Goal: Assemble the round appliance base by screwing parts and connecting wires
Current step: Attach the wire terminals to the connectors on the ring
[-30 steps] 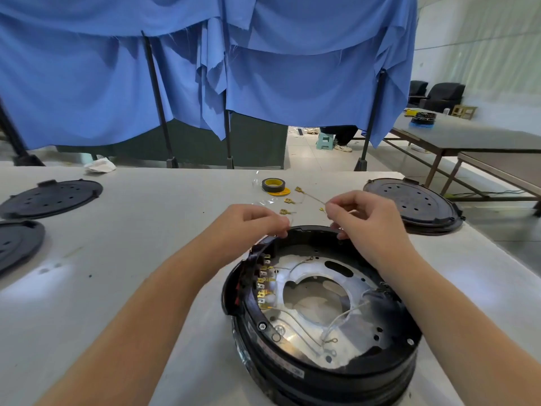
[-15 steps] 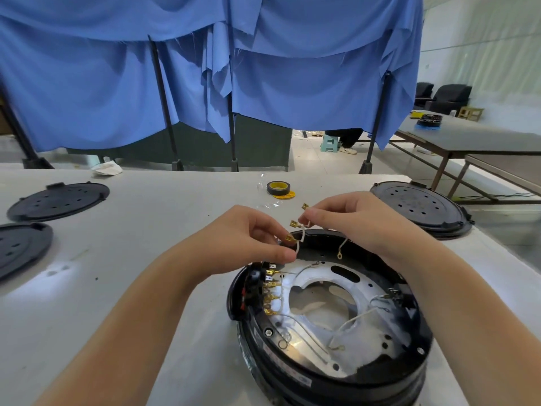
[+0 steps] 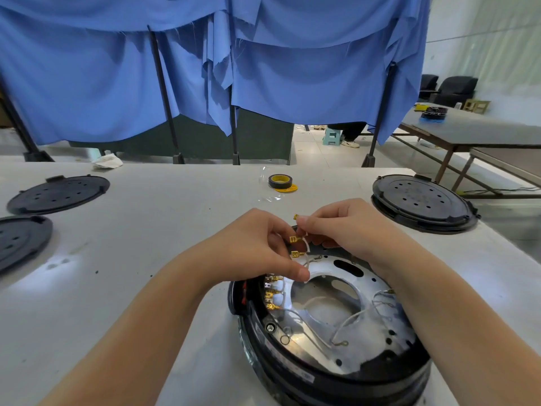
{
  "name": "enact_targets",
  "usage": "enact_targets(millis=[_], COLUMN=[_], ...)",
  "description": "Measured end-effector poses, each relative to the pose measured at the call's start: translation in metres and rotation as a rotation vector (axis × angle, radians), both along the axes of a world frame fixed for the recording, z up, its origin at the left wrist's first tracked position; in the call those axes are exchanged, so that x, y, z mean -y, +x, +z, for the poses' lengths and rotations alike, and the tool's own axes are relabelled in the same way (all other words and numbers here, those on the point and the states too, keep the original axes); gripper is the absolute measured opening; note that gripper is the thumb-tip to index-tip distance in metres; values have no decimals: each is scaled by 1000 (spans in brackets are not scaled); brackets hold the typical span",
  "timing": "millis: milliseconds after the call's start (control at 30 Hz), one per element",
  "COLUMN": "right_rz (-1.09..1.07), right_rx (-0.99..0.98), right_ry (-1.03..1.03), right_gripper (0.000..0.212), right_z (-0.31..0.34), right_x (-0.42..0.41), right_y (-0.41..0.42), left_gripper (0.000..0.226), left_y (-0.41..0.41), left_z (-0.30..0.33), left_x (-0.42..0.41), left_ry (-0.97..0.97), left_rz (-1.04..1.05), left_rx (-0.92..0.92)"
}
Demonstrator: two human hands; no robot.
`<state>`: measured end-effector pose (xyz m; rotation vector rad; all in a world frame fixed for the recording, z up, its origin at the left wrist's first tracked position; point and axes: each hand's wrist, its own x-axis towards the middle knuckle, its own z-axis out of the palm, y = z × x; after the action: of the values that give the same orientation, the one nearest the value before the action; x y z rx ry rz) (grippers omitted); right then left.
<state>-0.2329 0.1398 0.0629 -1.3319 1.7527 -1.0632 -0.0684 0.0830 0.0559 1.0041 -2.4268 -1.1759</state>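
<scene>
Hands (image 3: 257,247) pinch thin wires (image 3: 304,244) (brass-tipped) over round base (image 3: 336,373).

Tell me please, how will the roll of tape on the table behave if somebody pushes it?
The tape roll lies flat, so it would probably slide rather than roll. It looks small and hollow, so likely light. Set on edge, it could roll away.

Round base (image 3: 292,373): glossy black plastic shell; inner plate (image 3: 328,271) bright, smooth metal; wire terminals (image 3: 295,239) brassy metal; tabletop (image 3: 146,259) smooth, slightly glossy; loose lids (image 3: 58,194) matt black plastic; curtain (image 3: 292,68) blue cloth.
</scene>
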Motion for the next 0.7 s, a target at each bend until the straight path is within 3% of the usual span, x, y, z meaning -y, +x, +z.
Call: enact_targets(millis=[200, 400, 533, 700], right_rz=[1, 17, 47, 125], right_rx=[-14, 194, 60, -40], right_ry=[-31, 6, 78, 150], right_gripper=[18, 9, 7, 4], right_z=[-4, -13, -21, -28], right_x=[1, 3, 5, 6], right_y=[-1, -7, -9, -4], left_gripper=[37, 34, 25, 27], left_y=[-3, 13, 21, 17], left_z=[-2, 4, 1, -9], left_x=[2, 15, 27, 30], left_ry=[0, -7, -87, -96], left_rz=[22, 91, 276, 307], left_rx=[3, -35, -75, 101])
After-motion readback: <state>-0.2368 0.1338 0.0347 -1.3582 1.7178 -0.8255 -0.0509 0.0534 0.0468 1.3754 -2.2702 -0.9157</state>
